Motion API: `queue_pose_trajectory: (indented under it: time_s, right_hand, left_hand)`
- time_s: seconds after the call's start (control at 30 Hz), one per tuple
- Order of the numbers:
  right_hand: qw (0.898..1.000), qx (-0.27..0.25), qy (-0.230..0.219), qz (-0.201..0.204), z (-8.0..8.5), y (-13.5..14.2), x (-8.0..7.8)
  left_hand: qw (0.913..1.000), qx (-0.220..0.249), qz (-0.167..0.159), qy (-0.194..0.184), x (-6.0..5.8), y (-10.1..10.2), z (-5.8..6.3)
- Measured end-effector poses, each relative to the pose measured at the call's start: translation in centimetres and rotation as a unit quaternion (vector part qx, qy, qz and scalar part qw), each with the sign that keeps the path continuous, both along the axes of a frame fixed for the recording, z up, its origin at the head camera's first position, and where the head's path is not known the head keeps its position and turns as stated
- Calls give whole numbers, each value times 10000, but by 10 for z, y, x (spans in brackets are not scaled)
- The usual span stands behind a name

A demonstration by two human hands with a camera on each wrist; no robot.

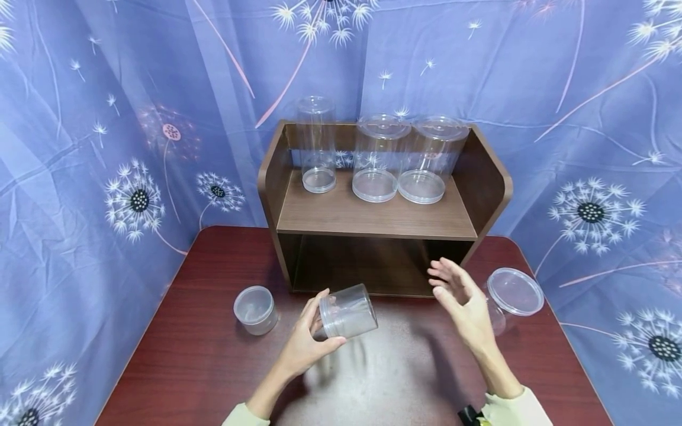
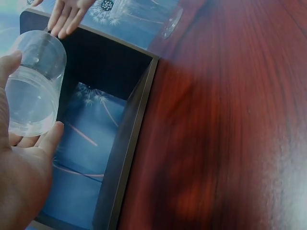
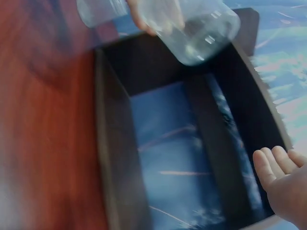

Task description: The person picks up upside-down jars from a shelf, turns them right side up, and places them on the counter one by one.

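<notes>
My left hand (image 1: 308, 344) grips a clear plastic jar (image 1: 351, 310) near its lidded end, thumb below and fingers behind. The jar is tilted on its side above the table, its other end pointing right; in the left wrist view the jar (image 2: 36, 86) lies between thumb and fingers. My right hand (image 1: 469, 305) is raised in the air to the right of the jar, fingers spread loosely and holding nothing. In the right wrist view the right hand (image 3: 283, 179) shows its extended fingers apart from the jar (image 3: 192, 28).
A brown two-tier shelf (image 1: 373, 219) stands at the back, with a tall narrow jar (image 1: 318, 148) and two wider jars on its upper board. A short jar (image 1: 256, 310) sits on the table's left; another lidded jar (image 1: 515, 291) stands on the right, partly behind my right hand.
</notes>
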State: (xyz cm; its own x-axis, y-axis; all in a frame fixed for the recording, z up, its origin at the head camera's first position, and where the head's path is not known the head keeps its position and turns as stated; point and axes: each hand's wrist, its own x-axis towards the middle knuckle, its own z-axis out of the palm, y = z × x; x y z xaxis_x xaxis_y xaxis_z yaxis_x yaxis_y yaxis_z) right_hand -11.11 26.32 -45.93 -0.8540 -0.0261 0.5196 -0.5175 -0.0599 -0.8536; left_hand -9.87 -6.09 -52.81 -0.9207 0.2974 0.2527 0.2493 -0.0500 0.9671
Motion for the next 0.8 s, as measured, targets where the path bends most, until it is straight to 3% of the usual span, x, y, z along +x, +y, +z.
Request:
queue_pose_trajectory:
  time_s: [0.27,0.4,0.53,0.67,0.8]
  right_hand:
    - [9985,-239,273,-402,32,28,-9]
    - [9926,-424,594,-973,50,36,-14]
    - [9785,-391,1126,-1684,72,39,-21]
    - [9605,56,1509,-2338,102,36,-27]
    - [9461,515,1686,-2718,128,33,-33]
  left_hand:
    - [9992,-302,134,236,1,-13,3]
    - [9984,-437,178,311,3,-20,5]
    - [9963,-724,304,363,4,-27,7]
    - [9937,-972,341,440,6,-32,8]
    - [9918,-1159,298,449,7,-36,10]
